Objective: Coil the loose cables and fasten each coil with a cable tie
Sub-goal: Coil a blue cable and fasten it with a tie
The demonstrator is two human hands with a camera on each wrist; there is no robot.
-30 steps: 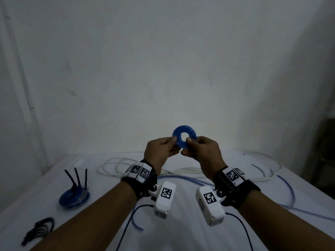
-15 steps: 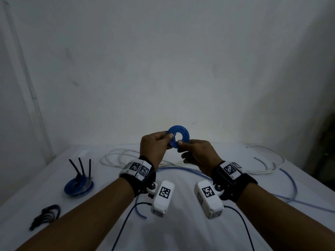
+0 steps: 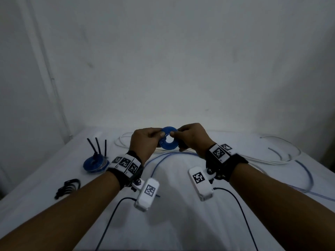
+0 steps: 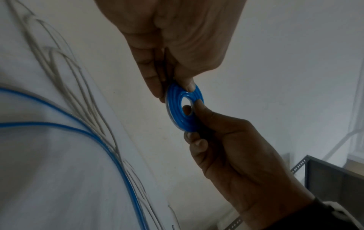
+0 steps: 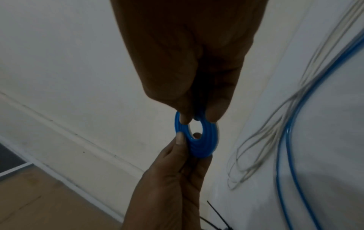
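Note:
A small flat blue cable coil [image 3: 168, 141] is held up above the white table [image 3: 181, 223] between both hands. My left hand [image 3: 160, 137] pinches its left rim with thumb and fingers. My right hand [image 3: 174, 135] pinches the right rim, and one fingertip shows through the hole. In the left wrist view the coil [image 4: 178, 115] sits between my left hand [image 4: 173, 91] above and the right hand [image 4: 232, 147] below. The right wrist view shows the coil [image 5: 204, 144] below my right hand [image 5: 197, 119], with the left hand [image 5: 177, 171] beneath it.
A second blue coil [image 3: 96, 164] with black cable ties sticking up lies at the left. A bundle of black cable ties [image 3: 68, 187] lies nearer the left edge. Loose white cable [image 3: 272, 161] and loose blue cable [image 3: 181, 154] spread across the far table.
The head view has tilted down and shows more of the table. The coil has sunk lower between the hands and turned flatter. Both hands keep their pinch on it.

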